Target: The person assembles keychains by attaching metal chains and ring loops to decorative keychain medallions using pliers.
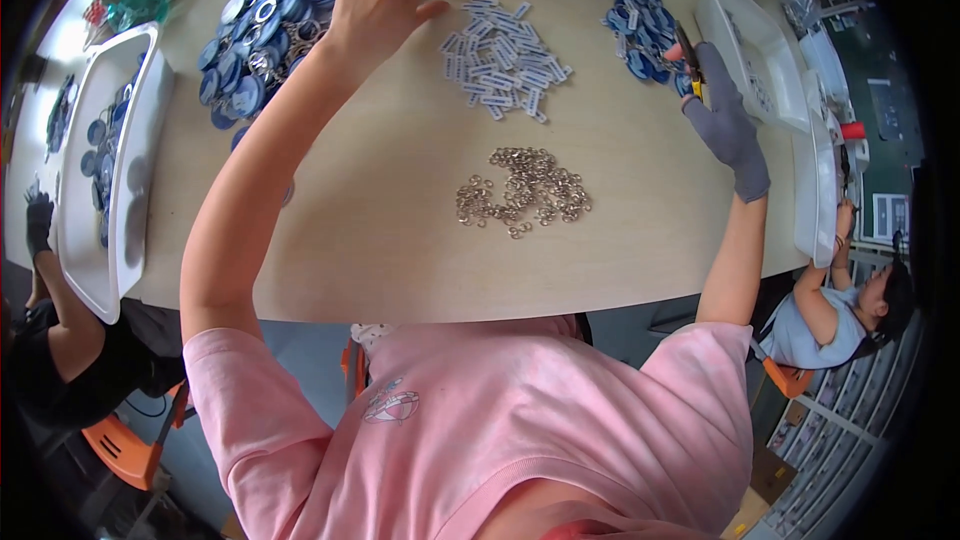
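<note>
My bare left hand (378,2) reaches to the far edge of the table, thumb spread away from the fingers. Its fingertips are by a dark thing at the picture's top edge, too cut off to name. Just left of it lies a large heap of blue round discs with metal clasps (262,40). My right hand (722,118), in a grey glove with bare fingertips, is closed around pliers (688,52) with black and yellow handles. They are beside a smaller pile of blue discs with clasps (640,28).
Small white printed tags (505,58) lie mid-table, with loose metal rings (525,188) nearer me. White trays stand at left (128,210) and right (735,30). A green bottle (135,6) is far left. Co-workers sit at left (70,340) and right (825,315).
</note>
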Demonstrator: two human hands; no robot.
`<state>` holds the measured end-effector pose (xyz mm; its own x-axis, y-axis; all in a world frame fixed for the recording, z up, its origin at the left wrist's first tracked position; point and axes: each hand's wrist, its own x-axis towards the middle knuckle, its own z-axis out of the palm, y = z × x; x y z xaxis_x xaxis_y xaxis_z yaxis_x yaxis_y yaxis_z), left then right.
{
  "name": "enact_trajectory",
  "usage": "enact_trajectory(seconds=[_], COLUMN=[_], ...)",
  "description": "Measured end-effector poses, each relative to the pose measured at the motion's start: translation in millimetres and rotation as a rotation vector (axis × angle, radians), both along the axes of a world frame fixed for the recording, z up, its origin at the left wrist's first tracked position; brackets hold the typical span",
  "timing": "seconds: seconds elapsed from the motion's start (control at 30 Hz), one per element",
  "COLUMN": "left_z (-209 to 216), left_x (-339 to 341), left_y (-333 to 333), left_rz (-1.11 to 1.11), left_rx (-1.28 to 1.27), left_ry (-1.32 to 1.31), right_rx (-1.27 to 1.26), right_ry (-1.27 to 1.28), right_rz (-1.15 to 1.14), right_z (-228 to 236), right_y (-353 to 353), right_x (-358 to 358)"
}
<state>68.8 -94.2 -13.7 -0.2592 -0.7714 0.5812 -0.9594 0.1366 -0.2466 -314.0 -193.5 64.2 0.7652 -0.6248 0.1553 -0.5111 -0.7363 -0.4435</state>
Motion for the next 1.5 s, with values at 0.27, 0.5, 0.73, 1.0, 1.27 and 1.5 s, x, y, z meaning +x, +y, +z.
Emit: enact_trajectory(seconds=[0.27, 0.5, 0.73, 1.0, 1.27, 1.5], left_z=[-11.6, 25.6, 33.9, 0.4, -23.1, 3.1], left_x=[6.8, 27.7, 26.1, -0.6, -9.6, -21.9], left_y=[-18.1, 10.5, 55.2, 61.7, 38.5, 72.6], left_rz=[0.134, 0.111, -0.462, -0.687, -1.526, -0.539], left_rx=[0.135, 0.258, 0.811, 0.670, 0.388, 0.417], left_ry=[0.001, 0.377, 2.470, 2.361, 2.173, 2.116], right_rx=[-0.010, -0.124, -0.359, 0.104, 0.117, -0.169], right_ry=[-0.217, -0.163, -0.118, -0.225, -0.124, -0.043], right_rz=[0.133, 0.141, 0.124, 0.211, 0.490, 0.562], right_z=[-41.0, -67.3, -67.7, -56.5, -38.2, -41.1], right_y=[6.6, 19.4, 21.3, 44.7, 106.5, 112.0], right_x=[29.3, 71.9, 75.7, 78.0, 95.0, 106.9])
